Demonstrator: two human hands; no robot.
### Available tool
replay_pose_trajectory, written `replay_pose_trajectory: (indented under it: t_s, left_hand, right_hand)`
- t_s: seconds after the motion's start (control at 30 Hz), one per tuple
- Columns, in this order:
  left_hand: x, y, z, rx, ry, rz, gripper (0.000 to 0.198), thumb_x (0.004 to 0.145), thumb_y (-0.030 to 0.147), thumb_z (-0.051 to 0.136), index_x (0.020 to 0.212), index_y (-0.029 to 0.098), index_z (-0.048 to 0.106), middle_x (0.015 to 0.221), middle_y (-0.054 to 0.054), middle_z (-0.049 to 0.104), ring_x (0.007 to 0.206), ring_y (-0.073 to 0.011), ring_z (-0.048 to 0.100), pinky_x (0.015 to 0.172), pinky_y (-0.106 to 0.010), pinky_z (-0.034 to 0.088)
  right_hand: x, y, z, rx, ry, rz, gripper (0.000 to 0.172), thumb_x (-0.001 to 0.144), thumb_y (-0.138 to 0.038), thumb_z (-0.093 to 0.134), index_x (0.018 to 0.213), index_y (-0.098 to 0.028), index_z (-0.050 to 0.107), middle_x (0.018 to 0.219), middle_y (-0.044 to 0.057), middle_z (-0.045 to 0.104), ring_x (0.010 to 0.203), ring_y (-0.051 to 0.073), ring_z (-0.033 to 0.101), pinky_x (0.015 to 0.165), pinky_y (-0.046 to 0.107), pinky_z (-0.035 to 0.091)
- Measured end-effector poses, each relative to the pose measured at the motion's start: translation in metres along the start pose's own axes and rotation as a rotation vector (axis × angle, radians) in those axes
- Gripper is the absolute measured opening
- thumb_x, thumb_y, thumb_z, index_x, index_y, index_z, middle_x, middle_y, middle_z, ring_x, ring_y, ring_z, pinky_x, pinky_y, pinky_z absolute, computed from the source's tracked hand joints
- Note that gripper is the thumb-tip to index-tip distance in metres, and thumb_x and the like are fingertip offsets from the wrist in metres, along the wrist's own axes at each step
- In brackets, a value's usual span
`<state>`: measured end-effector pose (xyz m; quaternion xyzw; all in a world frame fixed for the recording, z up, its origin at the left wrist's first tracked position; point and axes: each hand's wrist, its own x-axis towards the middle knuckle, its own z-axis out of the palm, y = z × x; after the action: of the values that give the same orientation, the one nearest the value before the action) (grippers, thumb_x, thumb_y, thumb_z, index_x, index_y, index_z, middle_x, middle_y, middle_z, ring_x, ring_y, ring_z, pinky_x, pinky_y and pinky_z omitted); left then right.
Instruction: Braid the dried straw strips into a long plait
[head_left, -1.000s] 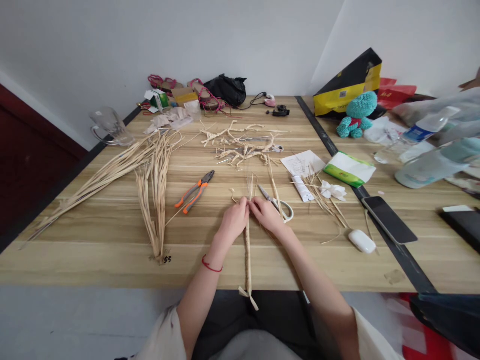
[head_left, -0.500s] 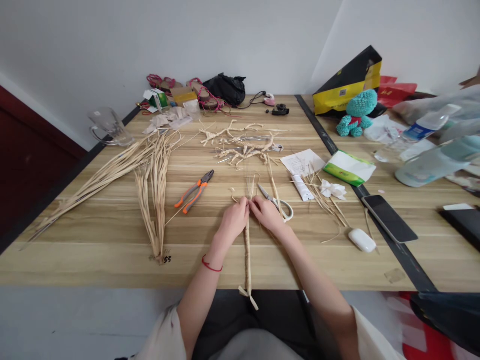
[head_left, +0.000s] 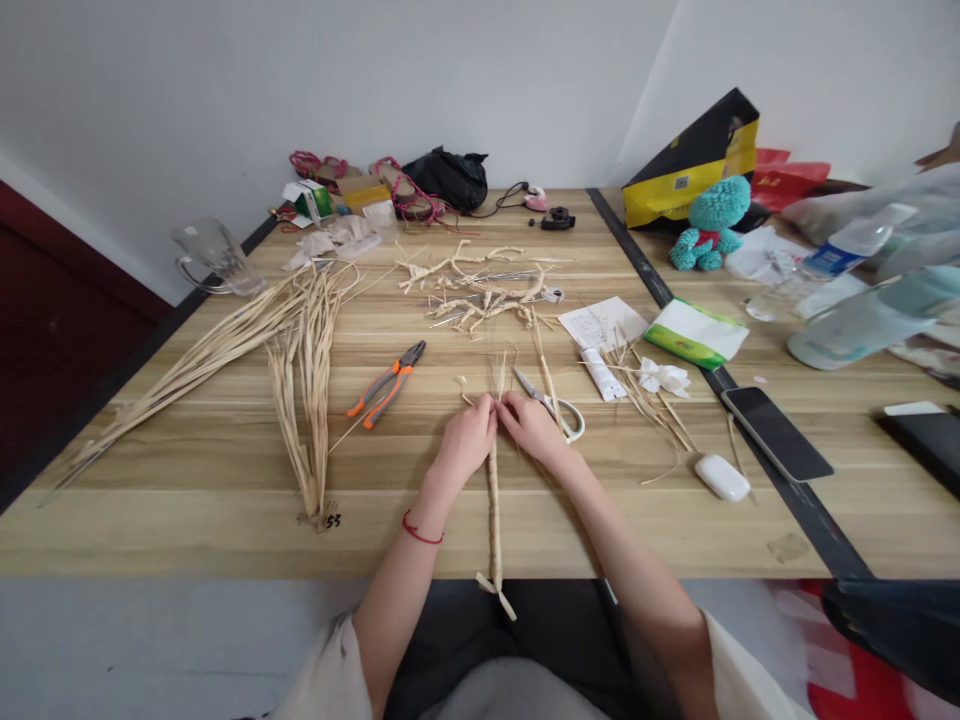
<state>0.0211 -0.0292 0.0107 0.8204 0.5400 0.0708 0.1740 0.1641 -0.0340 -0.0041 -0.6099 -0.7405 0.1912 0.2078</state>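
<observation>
A long braided straw cord (head_left: 495,510) lies along the wooden table (head_left: 225,480) toward me, its knotted end hanging over the near edge. My left hand (head_left: 466,443) and my right hand (head_left: 534,428) pinch the cord's far end side by side, where loose thin strands fan out. Scissors (head_left: 553,405) lie just right of my right hand. Orange-handled pliers (head_left: 386,383) rest to the left of my left hand.
Bundles of dried straw (head_left: 300,350) spread over the left of the table. Braided straw pieces (head_left: 480,290) lie in the middle. A phone (head_left: 776,433), white earbud case (head_left: 721,477), tissue pack (head_left: 697,335), teal plush toy (head_left: 709,225) and plastic bottles (head_left: 862,320) sit on the right. A glass jug (head_left: 210,257) stands far left.
</observation>
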Motion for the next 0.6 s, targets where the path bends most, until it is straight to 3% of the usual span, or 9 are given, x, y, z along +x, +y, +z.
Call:
replay_pose_trajectory:
  t_s: [0.6]
  left_hand:
    - [0.0008,-0.0024,0.0031,0.001,0.021,0.024,0.019,0.096,0.027,0.03,0.102,0.018,0.046,0.09,-0.008,0.066,0.082,-0.02,0.065,0.064,-0.027,0.043]
  right_hand:
    - [0.0005,0.0022,0.0007,0.009,0.003,-0.016,0.028,0.096,-0.034,0.035,0.079,-0.019,0.052,0.073,0.006,0.062,0.067,0.017,0.057,0.064,0.025,0.035]
